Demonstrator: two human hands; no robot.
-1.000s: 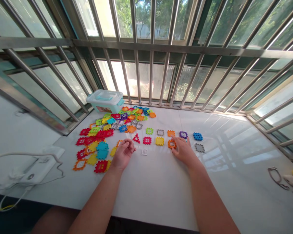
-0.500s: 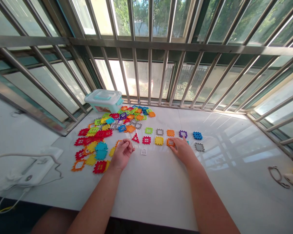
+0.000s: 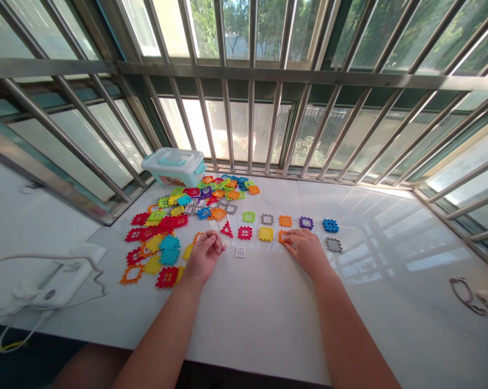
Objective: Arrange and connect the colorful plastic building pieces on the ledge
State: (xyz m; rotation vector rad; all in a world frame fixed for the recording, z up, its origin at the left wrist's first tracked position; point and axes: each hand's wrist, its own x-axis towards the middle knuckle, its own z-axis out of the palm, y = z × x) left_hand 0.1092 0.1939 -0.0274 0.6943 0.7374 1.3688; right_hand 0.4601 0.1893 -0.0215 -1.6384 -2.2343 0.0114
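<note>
My right hand (image 3: 307, 253) has its thumb and fingers closed at the edge of an orange square interlocking tile (image 3: 282, 236), which lies flat and is partly covered by the fingers. Beside the pile, my left hand (image 3: 205, 255) hovers or rests with its fingers curled in; whether anything is inside them is hidden. A red triangular tile (image 3: 226, 229), a red square tile (image 3: 245, 233) and a yellow square tile (image 3: 265, 234) form a row between the hands. Closer to me lies a small white window piece (image 3: 240, 252).
Behind that row sit green (image 3: 249, 216), grey (image 3: 267, 219), orange (image 3: 285, 221), purple (image 3: 306, 222) and blue (image 3: 330, 225) tiles. A grey tile (image 3: 333, 245) lies at right. Left are a mixed tile pile (image 3: 168, 221), lidded box (image 3: 174, 167) and power strip (image 3: 61, 275).
The fingers of my right hand have shifted slightly and cover more of the orange tile. My left hand keeps its curled pose. The view has moved a little.
</note>
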